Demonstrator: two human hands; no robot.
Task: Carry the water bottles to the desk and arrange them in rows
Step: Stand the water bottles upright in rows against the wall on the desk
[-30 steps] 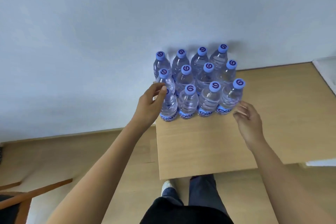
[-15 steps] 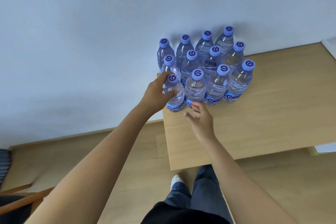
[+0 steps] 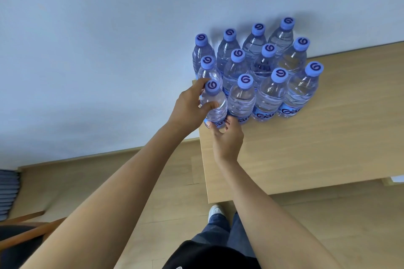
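Head-camera view, looking down over both forearms at a light wooden desk [image 3: 317,148] set against a pale wall [image 3: 109,39]. Twelve clear water bottles [image 3: 264,67] with blue caps stand upright at the desk's far left corner, packed in three rows of four, each row running left to right and the bottles touching or nearly touching their neighbours. Blue labels with partly readable lettering show on the near row. The near-left bottle [image 3: 215,105] stands right at the desk's left edge, and both hands are on it. The left hand [image 3: 189,108] grasps it from the left side, thumb curled across the front of its body and fingers reaching up behind the neck by the cap. The right hand [image 3: 227,138] comes from the near side and clasps the base of the same bottle, fingers curled round the label, just beside the next bottle in the near row. Whether the bottle's base rests fully on the desk cannot be told, because the right hand covers it. Around the desk lies a wood-look floor [image 3: 142,181]. Below the desk's near edge appear the person's blue jeans [image 3: 223,231], a white shoe [image 3: 215,212] and the hem of a dark top [image 3: 207,257]. At the near left corner sits part of a chair [image 3: 26,236] with a wooden frame and dark seat, and a dark ribbed object [image 3: 8,192] shows at the left edge, too cropped to identify.
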